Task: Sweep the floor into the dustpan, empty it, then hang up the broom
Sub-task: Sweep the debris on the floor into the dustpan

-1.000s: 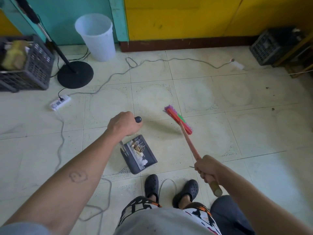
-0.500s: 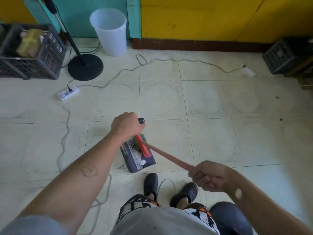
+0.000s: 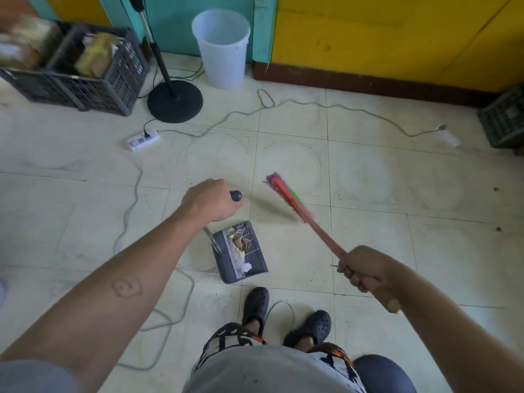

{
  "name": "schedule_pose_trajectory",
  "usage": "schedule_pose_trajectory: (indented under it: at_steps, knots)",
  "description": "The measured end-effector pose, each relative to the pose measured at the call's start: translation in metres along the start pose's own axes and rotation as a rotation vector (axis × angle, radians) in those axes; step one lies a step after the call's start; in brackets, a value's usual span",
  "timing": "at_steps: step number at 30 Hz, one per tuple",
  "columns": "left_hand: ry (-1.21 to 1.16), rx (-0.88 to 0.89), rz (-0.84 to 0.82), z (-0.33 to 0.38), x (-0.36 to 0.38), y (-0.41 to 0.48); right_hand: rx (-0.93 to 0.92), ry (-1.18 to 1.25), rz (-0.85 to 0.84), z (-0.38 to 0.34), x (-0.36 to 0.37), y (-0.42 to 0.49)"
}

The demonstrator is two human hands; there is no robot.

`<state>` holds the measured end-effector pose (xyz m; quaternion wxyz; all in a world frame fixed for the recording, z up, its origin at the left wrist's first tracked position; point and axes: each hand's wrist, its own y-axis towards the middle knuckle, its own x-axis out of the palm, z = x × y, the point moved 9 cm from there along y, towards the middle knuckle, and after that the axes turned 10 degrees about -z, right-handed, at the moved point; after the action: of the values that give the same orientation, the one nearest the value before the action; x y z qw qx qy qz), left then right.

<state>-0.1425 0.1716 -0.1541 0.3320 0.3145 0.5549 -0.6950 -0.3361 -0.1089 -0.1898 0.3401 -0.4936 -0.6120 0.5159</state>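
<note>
My left hand (image 3: pixel 208 201) is closed around the black-tipped upright handle of a dark grey dustpan (image 3: pixel 256 260), which rests on the tiled floor in front of my feet. Paper scraps and sticks lie inside the pan. My right hand (image 3: pixel 361 269) grips the reddish handle of the broom (image 3: pixel 286 198). The broom's red, green and purple head is blurred, to the right of and beyond the pan.
A white plastic bin (image 3: pixel 222 48) stands by the teal wall. Left of it are a black fan stand base (image 3: pixel 175 102) and a dark crate (image 3: pixel 85 72). A power strip (image 3: pixel 142 140) and grey cables (image 3: pixel 312 104) cross the floor. Another crate (image 3: pixel 503 120) sits far right.
The broom head was down in the dustpan half a second ago; it has swung out to the right and forward. My left hand still holds the dustpan handle in place.
</note>
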Motion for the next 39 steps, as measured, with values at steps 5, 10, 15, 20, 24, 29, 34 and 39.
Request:
schedule_pose_trajectory:
  at_steps: [5,10,15,20,24,29,34,39]
  knots:
    - [0.001,-0.043,0.01,-0.024,-0.01,-0.009,-0.028,-0.175,0.086,-0.028,-0.003,0.026]
    - [-0.031,-0.104,0.024,-0.055,-0.006,-0.019,-0.07,-0.275,0.118,-0.066,-0.003,0.054]
    - [-0.057,-0.198,0.003,-0.091,-0.004,-0.033,-0.135,-0.426,0.102,-0.118,0.022,0.084]
    - [-0.094,-0.286,0.003,-0.128,0.0,-0.047,-0.172,-0.531,0.099,-0.16,0.056,0.107]
    - [-0.136,-0.35,0.011,-0.156,0.003,-0.059,-0.188,-0.594,0.058,-0.174,0.093,0.121]
    - [-0.189,-0.408,0.019,-0.181,0.005,-0.075,-0.187,-0.628,-0.093,-0.171,0.151,0.125]
    - [-0.189,-0.452,0.04,-0.186,0.008,-0.091,-0.132,-0.219,-0.366,-0.14,0.195,0.117]
    - [-0.189,-0.48,0.041,-0.174,0.011,-0.101,-0.079,-0.319,-0.289,-0.097,0.163,0.121]
